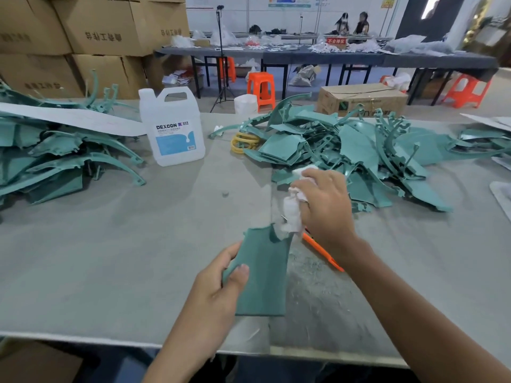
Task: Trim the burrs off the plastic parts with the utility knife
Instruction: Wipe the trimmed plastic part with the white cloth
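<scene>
left hand (215, 294) grips 1 plastic part (262, 275), lower centre | right hand (326, 205) clutches 1 rag (293, 214) and 1 knife (320, 251) | 2 heaps on table (124, 258): left pile (55, 161), right pile (359, 150) | 1 jug (171, 128)

We've got DEXCON in dark capitals on the white jug (172, 125) label. Far behind the jug, a red sign (336, 40) reads 不合格区. The print on the cardboard boxes (110, 31) behind the jug is too blurred to read.
</scene>
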`<state>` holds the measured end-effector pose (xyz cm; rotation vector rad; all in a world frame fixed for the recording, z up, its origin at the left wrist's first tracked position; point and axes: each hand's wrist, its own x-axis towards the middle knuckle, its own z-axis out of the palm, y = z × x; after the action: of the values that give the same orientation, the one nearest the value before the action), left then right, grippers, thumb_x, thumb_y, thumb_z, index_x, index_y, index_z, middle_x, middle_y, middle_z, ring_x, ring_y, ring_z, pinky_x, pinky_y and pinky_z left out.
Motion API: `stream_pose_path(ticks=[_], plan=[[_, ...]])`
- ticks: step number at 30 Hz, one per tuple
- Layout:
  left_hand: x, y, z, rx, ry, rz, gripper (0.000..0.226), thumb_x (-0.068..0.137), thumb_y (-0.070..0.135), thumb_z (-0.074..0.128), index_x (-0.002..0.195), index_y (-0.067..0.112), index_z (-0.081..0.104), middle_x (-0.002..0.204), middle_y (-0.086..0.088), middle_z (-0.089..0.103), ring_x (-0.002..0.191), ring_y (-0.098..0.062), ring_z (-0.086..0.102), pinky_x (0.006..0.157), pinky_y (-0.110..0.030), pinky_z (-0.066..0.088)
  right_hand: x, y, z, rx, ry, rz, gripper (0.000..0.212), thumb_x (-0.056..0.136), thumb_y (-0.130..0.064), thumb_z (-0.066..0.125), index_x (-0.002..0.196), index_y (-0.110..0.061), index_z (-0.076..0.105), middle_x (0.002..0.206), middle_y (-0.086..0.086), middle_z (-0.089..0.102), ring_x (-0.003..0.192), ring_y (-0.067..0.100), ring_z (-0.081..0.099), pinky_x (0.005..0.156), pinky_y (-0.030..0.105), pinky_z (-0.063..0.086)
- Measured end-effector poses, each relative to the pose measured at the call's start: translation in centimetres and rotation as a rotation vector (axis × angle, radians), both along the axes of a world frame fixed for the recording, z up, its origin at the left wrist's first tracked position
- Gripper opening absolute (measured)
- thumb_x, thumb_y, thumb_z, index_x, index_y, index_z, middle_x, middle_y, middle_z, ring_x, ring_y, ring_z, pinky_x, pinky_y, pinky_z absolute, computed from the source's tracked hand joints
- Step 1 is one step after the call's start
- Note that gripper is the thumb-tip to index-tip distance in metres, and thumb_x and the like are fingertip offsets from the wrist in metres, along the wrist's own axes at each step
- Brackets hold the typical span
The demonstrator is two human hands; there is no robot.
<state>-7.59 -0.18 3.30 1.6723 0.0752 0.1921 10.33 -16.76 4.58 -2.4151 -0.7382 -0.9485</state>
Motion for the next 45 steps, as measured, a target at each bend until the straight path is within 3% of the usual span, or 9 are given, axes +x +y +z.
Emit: stream_pose_path(ticks=[9,15,18,23,29,33,36,41,45], plan=[[-0.3,1.3,1.0,-0.092,-0.020,0.154,0.032,0.089,0.030,0.054,0.114,0.039,0.072,0.111,0.009,0.076,0.104,-0.012,0.071,0.090,-0.038,0.051,-0.8,-0.9,-1.0,-0.160,-0.131,0.177,0.026,0.086,0.002,0.074,0.112,-0.002,0.073,0.132,0.014,0.066,0.126,0.038,0.058,0.110,0.056,0.041],[1.0,0.5,0.8,-0.345,-0.007,0.190,0.026,0.100,0.009,0.053,0.119,0.019,0.069,0.109,-0.002,0.076,0.095,-0.013,0.073,0.074,-0.021,0.057,-4.9,2.2,-1.6,0.392,0.222,0.187,0.048,0.095,0.008,0.055,0.137,-0.015,0.062,0.155,-0.001,0.046,0.146,0.025,0.041,0.122,0.042,0.032],[2.4,-0.6,1.4,-0.725,0.006,0.173,0.037,0.092,0.022,0.059,0.128,0.013,0.062,0.116,-0.007,0.074,0.093,-0.014,0.072,0.077,-0.025,0.060,-10.9,5.3,-3.6,0.492,0.510,0.449,0.070,0.097,0.001,0.056,0.145,-0.048,0.044,0.152,-0.030,0.042,0.142,0.007,0.044,0.114,0.024,0.039],[3.0,-0.6,1.2,-0.974,0.143,0.238,0.070,0.070,0.070,0.066,0.127,0.029,0.067,0.121,0.022,0.066,0.103,0.001,0.068,0.079,-0.019,0.055,-14.2,6.7,-4.4,0.440,0.461,0.713,0.056,0.102,-0.006,0.054,0.154,-0.021,0.042,0.160,-0.009,0.040,0.148,0.012,0.037,0.120,0.031,0.032],[3.0,-0.9,1.3,-0.883,0.004,0.195,0.061,0.086,0.051,0.058,0.136,0.017,0.059,0.129,-0.005,0.069,0.118,-0.016,0.066,0.089,-0.028,0.057,-7.8,5.2,-3.9,0.675,0.815,0.230,0.046,0.107,-0.018,0.048,0.152,-0.027,0.045,0.151,-0.005,0.052,0.137,0.015,0.049,0.115,0.035,0.039],[3.5,-0.7,1.0,-0.772,0.101,0.191,0.050,0.100,0.059,0.037,0.113,0.022,0.067,0.092,0.011,0.078,0.082,-0.002,0.073,0.068,-0.019,0.059,-13.6,6.9,-3.4,0.493,0.610,0.557,0.054,0.101,-0.022,0.049,0.152,-0.037,0.041,0.145,-0.023,0.054,0.132,-0.002,0.051,0.108,0.019,0.041],[3.4,-0.9,1.3,-0.761,0.039,0.191,0.046,0.095,0.052,0.050,0.122,0.021,0.069,0.110,0.001,0.076,0.101,-0.011,0.072,0.083,-0.024,0.059,-11.0,5.9,-3.5,0.439,0.569,0.450,0.059,0.099,-0.006,0.049,0.152,-0.032,0.043,0.149,-0.016,0.048,0.133,-0.003,0.044,0.110,0.018,0.036],[2.8,0.5,0.6,-0.450,-0.115,0.302,0.018,0.086,0.037,0.067,0.100,0.030,0.077,0.104,-0.003,0.077,0.092,-0.016,0.074,0.070,-0.023,0.057,-5.8,1.8,-1.3,1.358,1.382,0.494,0.042,0.103,-0.048,0.049,0.127,-0.019,0.068,0.123,0.007,0.073,0.110,0.022,0.071,0.088,0.038,0.061],[3.7,1.1,-0.5,0.069,-0.091,0.458,0.032,0.090,0.035,0.073,0.110,0.057,0.062,0.092,0.009,0.072,0.080,-0.005,0.069,0.070,-0.026,0.053,-7.5,1.5,-0.6,1.437,1.474,0.746,0.042,0.103,-0.045,0.054,0.134,-0.019,0.066,0.139,0.011,0.064,0.127,0.028,0.062,0.093,0.038,0.058]])
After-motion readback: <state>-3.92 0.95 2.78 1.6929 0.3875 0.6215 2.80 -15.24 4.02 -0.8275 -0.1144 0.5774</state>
